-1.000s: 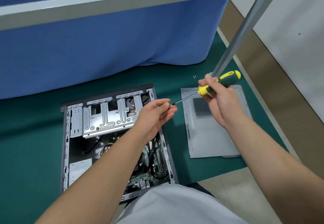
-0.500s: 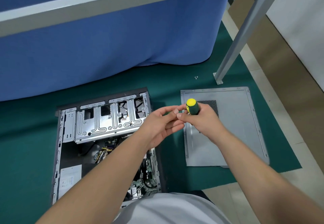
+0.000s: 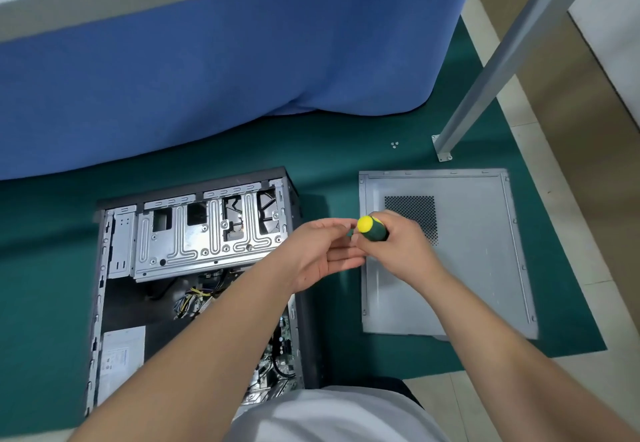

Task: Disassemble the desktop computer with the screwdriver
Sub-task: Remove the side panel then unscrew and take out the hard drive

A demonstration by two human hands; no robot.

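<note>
Head view: the case (image 3: 194,268) lies open on its side on the green mat (image 3: 329,150), its panel (image 3: 467,268) just right of it. Between case and panel, the right hand (image 3: 398,247) grips the screwdriver (image 3: 372,229), fingers curled round the handle; its long axis runs near vertical, yellow butt toward the camera, tip hidden below. The left hand (image 3: 322,251), nearer the case, fingers loosely extended at the handle, holds nothing visible. Next screws likely lie left, in the case.
</note>
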